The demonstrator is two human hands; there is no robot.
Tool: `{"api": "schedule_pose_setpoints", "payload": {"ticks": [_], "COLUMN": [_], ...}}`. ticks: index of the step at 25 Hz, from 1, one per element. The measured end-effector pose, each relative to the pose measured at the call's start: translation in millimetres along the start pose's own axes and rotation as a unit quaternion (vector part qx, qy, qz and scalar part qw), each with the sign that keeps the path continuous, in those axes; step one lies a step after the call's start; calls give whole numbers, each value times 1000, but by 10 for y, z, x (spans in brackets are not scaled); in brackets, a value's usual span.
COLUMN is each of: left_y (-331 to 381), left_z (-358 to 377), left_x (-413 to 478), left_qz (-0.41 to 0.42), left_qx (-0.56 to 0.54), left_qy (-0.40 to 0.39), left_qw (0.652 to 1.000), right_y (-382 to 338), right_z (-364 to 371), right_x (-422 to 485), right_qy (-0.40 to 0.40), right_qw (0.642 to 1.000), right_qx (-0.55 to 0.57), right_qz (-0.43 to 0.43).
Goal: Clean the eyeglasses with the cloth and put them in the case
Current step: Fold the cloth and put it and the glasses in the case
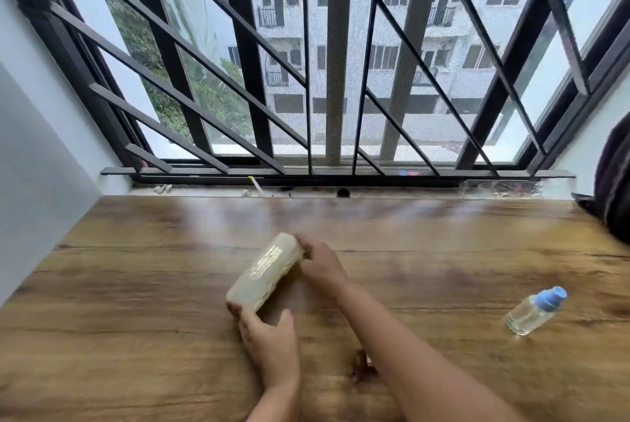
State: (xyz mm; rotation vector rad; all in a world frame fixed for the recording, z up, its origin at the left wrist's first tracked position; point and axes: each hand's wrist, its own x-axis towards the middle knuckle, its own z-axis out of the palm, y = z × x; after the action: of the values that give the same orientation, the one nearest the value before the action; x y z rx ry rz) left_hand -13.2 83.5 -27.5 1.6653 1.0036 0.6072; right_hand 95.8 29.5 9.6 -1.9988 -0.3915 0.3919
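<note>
Wooden table (443, 268), blurred case (264, 271), both hands gripping

The case (264, 272) is lying slantwise on the surface (136, 285), its length running from near left to far right. The left hand (269, 343) is taking its grip on the near end, the right hand (322, 266) on the far end, so the case is sitting between the two grips. Well to the right of both grips, a bottle (535, 311) is lying tipped on the surface, its cap pointing away to the far right. Beyond the far grip, past the surface's back edge, the window grille (327, 81) is standing. A bag (613, 183) is resting at the far right corner.
</note>
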Motion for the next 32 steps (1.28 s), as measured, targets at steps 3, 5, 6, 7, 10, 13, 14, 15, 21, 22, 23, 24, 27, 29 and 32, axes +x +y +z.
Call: {"api": "schedule_pose_setpoints", "payload": {"ticks": [3, 5, 6, 7, 10, 13, 14, 15, 21, 22, 23, 24, 27, 29, 32], "left_y": [94, 154, 168, 175, 180, 168, 156, 141, 77, 68, 57, 44, 0, -12, -14], "left_z": [128, 240, 289, 334, 375, 342, 336, 331, 351, 359, 367, 374, 386, 392, 396], "left_x": [-13, -36, -61, -103, -232, -233, -207, -185, -99, -92, -85, -77, -61, -59, -55], "left_qz": [59, 58, 65, 78, 101, 100, 96, 92, 79, 77, 76, 73, 70, 72, 75], "left_qx": [-9, -53, -56, -38, -1, 16, 13, 5, -25, -30, -35, -37, -41, -40, -39], "left_qy": [-95, -188, -220, -236, -234, -225, -228, -233, -245, -245, -246, -248, -252, -248, -238], "left_qw": [994, 979, 972, 968, 967, 969, 969, 968, 966, 966, 966, 965, 964, 965, 968], "right_y": [302, 505, 609, 687, 839, 832, 817, 794, 762, 746, 706, 676, 606, 630, 620], "right_z": [-546, -857, -955, -1026, -1077, -1017, -989, -967, -1084, -1126, -1167, -1214, -1334, -1374, -1392], "right_x": [-472, -788, -905, -999, -1148, -1191, -1189, -1187, -1058, -1011, -958, -888, -682, -579, -551], "right_qy": [102, 138, 153, 169, 208, 234, 240, 241, 213, 211, 207, 205, 179, 150, 129], "right_qw": [992, 983, 978, 973, 965, 968, 967, 963, 935, 931, 929, 928, 938, 951, 958], "right_qx": [69, 114, 133, 142, 122, 6, -52, -109, -283, -296, -306, -310, -295, -267, -251], "right_qz": [17, 42, 55, 72, 106, 88, 70, 51, -15, -28, -33, -31, 16, 42, 36]}}
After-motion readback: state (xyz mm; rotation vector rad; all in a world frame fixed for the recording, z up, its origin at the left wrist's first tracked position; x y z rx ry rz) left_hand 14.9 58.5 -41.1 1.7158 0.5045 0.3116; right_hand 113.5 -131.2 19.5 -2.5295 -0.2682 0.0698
